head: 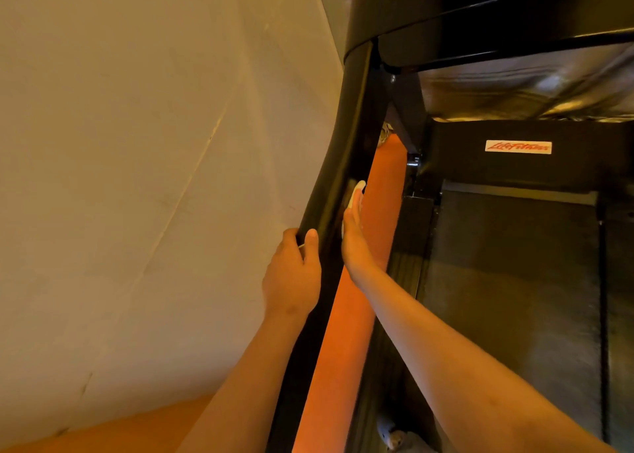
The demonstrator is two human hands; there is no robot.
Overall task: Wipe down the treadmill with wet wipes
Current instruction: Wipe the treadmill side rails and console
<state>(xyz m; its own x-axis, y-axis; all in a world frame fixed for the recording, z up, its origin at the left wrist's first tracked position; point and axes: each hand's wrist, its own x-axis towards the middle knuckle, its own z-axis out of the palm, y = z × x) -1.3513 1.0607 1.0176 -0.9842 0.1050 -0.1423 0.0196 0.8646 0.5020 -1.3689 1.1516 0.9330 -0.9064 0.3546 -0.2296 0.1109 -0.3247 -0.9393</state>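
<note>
A black treadmill upright post (350,137) runs from the console at the top down toward the bottom of the view. My left hand (295,274) grips the post's outer edge, thumb on the front and fingers curled round behind. My right hand (353,236) lies flat against the post's inner side with straight fingers, pressing a white wet wipe (356,193) onto it; only the wipe's tip shows past my fingertips. The dark running belt (514,281) lies to the right, below a motor cover with a red-lettered logo plate (518,147).
A pale wall (137,144) stands close on the left of the post. Orange floor (346,315) shows in the narrow gap between post and treadmill deck. The black console underside (497,23) overhangs at the top right. A shoe tip (391,435) shows at the bottom.
</note>
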